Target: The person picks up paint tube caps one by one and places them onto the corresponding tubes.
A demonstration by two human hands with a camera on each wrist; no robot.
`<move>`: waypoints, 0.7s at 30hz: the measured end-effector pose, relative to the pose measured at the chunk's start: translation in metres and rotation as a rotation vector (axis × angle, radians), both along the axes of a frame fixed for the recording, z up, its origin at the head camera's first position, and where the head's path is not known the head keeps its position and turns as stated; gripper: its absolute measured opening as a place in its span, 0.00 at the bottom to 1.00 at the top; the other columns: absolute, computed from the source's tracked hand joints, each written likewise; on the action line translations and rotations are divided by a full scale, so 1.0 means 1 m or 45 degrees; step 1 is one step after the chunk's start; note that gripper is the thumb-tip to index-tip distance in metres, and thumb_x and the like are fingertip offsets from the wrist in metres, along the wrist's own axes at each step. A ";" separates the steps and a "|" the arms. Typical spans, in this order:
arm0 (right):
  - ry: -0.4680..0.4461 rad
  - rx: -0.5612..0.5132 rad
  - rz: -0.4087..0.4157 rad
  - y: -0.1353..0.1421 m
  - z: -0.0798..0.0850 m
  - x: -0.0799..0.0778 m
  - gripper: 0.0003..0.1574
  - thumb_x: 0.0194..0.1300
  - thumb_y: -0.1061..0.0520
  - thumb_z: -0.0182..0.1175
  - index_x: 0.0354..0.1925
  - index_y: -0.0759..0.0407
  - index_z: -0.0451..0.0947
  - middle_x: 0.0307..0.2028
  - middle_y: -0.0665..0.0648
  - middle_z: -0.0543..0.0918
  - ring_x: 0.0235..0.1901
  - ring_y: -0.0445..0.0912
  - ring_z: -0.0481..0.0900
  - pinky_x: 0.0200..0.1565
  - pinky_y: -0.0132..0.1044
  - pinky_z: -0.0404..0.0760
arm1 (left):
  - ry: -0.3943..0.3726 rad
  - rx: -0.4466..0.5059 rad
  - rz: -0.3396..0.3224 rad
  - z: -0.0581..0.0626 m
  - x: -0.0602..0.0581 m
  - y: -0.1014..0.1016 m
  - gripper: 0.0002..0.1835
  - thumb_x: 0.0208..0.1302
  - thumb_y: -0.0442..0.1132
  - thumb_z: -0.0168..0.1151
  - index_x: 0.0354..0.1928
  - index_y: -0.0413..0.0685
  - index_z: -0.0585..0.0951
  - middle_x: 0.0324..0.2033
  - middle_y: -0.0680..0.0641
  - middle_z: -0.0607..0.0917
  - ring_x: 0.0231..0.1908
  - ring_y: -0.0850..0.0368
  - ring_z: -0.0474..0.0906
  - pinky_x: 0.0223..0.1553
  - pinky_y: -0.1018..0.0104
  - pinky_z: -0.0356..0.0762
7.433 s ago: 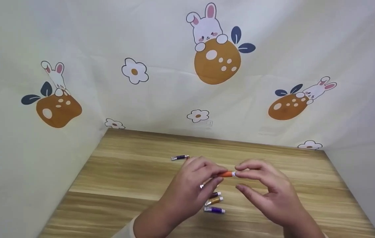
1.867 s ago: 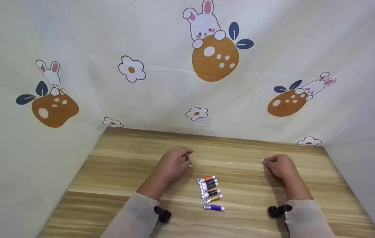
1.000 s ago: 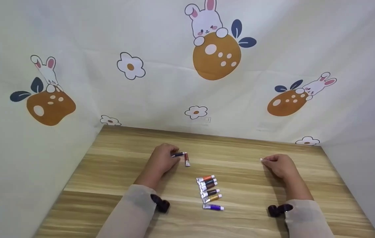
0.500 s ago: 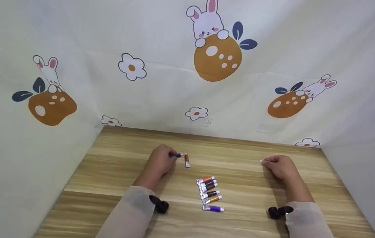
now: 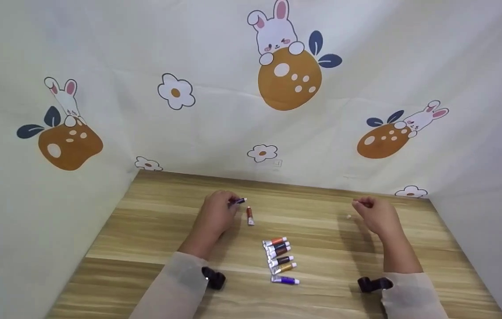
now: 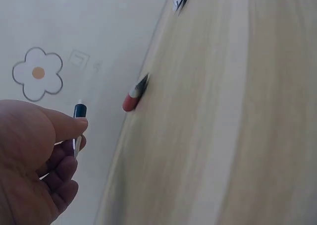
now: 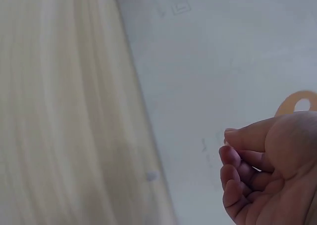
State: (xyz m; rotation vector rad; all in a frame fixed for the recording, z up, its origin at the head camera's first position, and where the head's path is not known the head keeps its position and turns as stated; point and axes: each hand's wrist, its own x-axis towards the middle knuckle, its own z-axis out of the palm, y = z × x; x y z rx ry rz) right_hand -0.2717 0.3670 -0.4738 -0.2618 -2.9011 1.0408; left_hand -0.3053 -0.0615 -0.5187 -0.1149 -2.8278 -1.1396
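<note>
My left hand (image 5: 220, 215) pinches a small dark blue paint tube (image 5: 238, 201) with a white cap, raised above the table. In the left wrist view, thumb and fingers hold this dark tube (image 6: 79, 111) by its body, cap end up. Just right of that hand, a red-brown paint tube (image 5: 250, 215) lies on the wood. My right hand (image 5: 377, 217) is raised over the right side, fingers loosely curled, thumb close to the index finger. Below its fingertips lies a tiny white piece (image 5: 348, 216), a pale blurred speck (image 7: 151, 176) in the right wrist view.
A stack of several paint tubes (image 5: 279, 250), orange, dark and gold, lies mid-table with white caps pointing right. A purple tube (image 5: 285, 280) sits nearest the front. The wooden table (image 5: 167, 190) is walled by patterned cloth (image 5: 215, 124) at back and sides.
The right hand has let go of the tiny white piece and risen off the table. The left hand has picked up the dark blue tube; earlier, the orange tube was set down with the others.
</note>
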 end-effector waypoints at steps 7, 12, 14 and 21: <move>0.146 -0.099 -0.014 -0.017 0.028 0.014 0.25 0.81 0.46 0.60 0.63 0.61 0.83 0.57 0.65 0.87 0.56 0.54 0.83 0.53 0.36 0.82 | 0.041 0.007 -0.001 0.019 0.013 0.009 0.08 0.74 0.43 0.69 0.51 0.56 0.89 0.48 0.52 0.88 0.53 0.53 0.82 0.59 0.54 0.84; 0.197 -0.159 -0.022 -0.028 0.044 0.025 0.25 0.80 0.44 0.61 0.63 0.59 0.84 0.55 0.63 0.87 0.52 0.52 0.80 0.45 0.25 0.79 | 0.085 0.030 -0.002 0.029 0.021 0.013 0.07 0.74 0.44 0.70 0.51 0.58 0.89 0.48 0.54 0.88 0.52 0.54 0.81 0.57 0.55 0.84; 0.219 -0.172 -0.034 -0.033 0.049 0.030 0.24 0.80 0.44 0.61 0.63 0.57 0.84 0.54 0.62 0.87 0.50 0.50 0.79 0.43 0.25 0.79 | 0.118 0.035 -0.012 0.034 0.024 0.014 0.08 0.74 0.44 0.70 0.51 0.58 0.89 0.48 0.55 0.88 0.52 0.54 0.81 0.58 0.55 0.84; 0.361 -0.223 -0.078 -0.049 0.064 0.046 0.20 0.78 0.45 0.64 0.59 0.53 0.87 0.49 0.58 0.88 0.44 0.41 0.79 0.41 0.24 0.79 | 0.298 0.079 -0.092 0.051 0.037 0.018 0.08 0.73 0.42 0.71 0.51 0.55 0.90 0.49 0.51 0.90 0.54 0.48 0.82 0.61 0.49 0.80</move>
